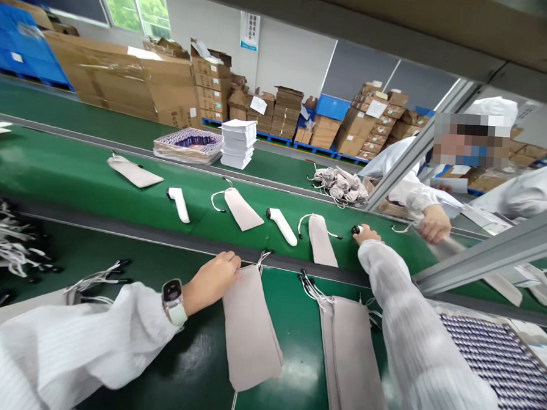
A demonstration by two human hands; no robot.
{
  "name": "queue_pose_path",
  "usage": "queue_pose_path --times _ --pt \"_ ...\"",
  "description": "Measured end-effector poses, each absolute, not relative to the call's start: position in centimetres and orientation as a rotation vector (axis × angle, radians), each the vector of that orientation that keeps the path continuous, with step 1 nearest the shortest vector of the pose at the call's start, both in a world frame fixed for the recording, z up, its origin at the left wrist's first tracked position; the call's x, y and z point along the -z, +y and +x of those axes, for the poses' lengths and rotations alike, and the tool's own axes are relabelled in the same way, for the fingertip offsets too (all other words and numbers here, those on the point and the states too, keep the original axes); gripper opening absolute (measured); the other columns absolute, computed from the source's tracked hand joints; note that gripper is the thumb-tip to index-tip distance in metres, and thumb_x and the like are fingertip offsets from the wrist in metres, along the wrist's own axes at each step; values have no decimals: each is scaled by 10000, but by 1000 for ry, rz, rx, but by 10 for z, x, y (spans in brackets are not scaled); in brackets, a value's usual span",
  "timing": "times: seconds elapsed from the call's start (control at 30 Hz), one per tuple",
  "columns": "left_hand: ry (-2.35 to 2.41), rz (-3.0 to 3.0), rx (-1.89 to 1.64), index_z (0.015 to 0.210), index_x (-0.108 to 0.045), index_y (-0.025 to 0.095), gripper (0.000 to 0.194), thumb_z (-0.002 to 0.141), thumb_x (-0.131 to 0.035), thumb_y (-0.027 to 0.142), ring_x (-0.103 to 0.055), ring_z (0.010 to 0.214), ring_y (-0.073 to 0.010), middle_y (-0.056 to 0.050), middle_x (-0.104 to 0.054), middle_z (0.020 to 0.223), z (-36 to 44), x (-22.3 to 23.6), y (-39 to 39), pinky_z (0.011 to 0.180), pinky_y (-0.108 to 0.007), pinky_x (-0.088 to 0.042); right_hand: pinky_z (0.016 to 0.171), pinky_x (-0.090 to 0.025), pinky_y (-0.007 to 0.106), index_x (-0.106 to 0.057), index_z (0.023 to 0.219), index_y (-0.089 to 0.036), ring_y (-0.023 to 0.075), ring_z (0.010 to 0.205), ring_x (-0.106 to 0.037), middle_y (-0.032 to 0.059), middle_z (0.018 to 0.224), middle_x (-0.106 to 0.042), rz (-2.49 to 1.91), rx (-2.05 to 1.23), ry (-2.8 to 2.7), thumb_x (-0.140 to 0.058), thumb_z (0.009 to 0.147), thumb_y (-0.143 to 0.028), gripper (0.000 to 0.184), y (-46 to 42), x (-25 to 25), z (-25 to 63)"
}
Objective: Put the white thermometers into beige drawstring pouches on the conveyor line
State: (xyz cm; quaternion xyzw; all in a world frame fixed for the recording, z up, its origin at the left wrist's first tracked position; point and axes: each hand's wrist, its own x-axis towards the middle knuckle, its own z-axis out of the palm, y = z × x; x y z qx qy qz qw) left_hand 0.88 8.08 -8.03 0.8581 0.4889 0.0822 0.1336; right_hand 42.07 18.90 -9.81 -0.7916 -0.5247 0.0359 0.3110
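My left hand [213, 281], with a watch on the wrist, is closed on the top edge of a light grey drawstring pouch [252, 332] at the near edge of the green belt. My right hand [367, 234] reaches onto the belt with its fingers closed round the black-tipped end of a handheld thermometer [357, 229], mostly hidden by the hand. Two similar white thermometers, one at the middle [282, 225] and one further left [179, 205], lie between flat pouches [243, 209]. Below my right forearm rests a stack of grey pouches [355, 356] with white cords.
A co-worker's hand [435, 224] works at the belt on the right, behind a metal post [423, 139]. Beyond the belt are a patterned tray [188, 144], stacked white booklets [238, 143] and a pile of pouches [341, 185]. Corded pouches [9, 246] are heaped at left.
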Motion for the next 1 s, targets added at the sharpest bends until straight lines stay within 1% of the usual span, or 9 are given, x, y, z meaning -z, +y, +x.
queue_pose_path --times 0.13,0.2,0.33,0.43,0.5,0.57,0.77,0.87,1.0 --pt "1448 2482 -383 917 -525 130 169 792 -435 199 -458 917 -242 -86 -523 914 12 91 60 815 -366 -379 802 -395 438 -542 999 -147 221 932 -510 121 1018 -521 -2055 12 -1361 -513 778 -199 229 178 103 426" --pt "1459 2491 -457 910 -515 127 149 799 -418 151 -456 891 -227 -81 -520 909 12 95 56 799 -353 -387 827 -339 485 -530 1030 -142 270 978 -477 154 1014 -505 -1990 82 -1363 -513 743 -139 287 180 95 420" --pt "1470 2506 -475 822 -504 136 103 803 -407 107 -451 813 -212 -61 -519 834 12 96 56 738 -334 -387 890 -331 403 -364 1178 -164 236 1056 -441 137 1126 -454 -1676 121 -1381 -486 748 -210 449 190 62 384" --pt "1490 2516 -452 784 -503 153 90 815 -418 146 -435 779 -220 -51 -521 773 9 95 56 718 -344 -366 815 -413 380 -279 1165 -180 194 935 -536 105 1059 -505 -1163 -272 -1363 -496 738 -312 497 182 42 326" --pt "1528 2508 -448 803 -501 155 82 821 -425 179 -423 783 -229 -57 -528 778 8 95 54 711 -350 -355 754 -451 375 -286 1125 -205 188 872 -567 85 1005 -532 -983 -591 -1364 -529 710 -370 509 166 35 278" --pt "1552 2486 -453 807 -491 158 80 824 -432 210 -414 789 -229 -57 -532 784 6 96 52 699 -344 -351 745 -463 357 -298 1091 -235 181 879 -569 71 1015 -534 -888 -815 -1348 -558 694 -392 500 149 34 230" --pt "1541 2443 -480 745 -455 189 134 847 -368 200 -410 768 -201 -9 -514 706 4 94 44 655 -312 -327 810 -453 350 -330 1017 -248 148 815 -584 28 969 -528 -652 -1172 -1255 -626 642 -402 501 130 46 148" --pt "1519 2404 -497 800 -461 195 53 814 -443 242 -411 804 -201 -9 -528 769 2 94 40 672 -314 -325 815 -450 355 -357 998 -242 140 781 -590 17 944 -514 -598 -1263 -1265 -646 634 -358 479 130 53 138" --pt "1496 2323 -511 761 -457 190 111 748 -541 260 -410 818 -206 -4 -532 761 0 101 38 676 -311 -322 803 -456 339 -375 978 -240 141 805 -583 7 910 -519 -632 -1320 -1270 -651 633 -337 452 124 62 137"
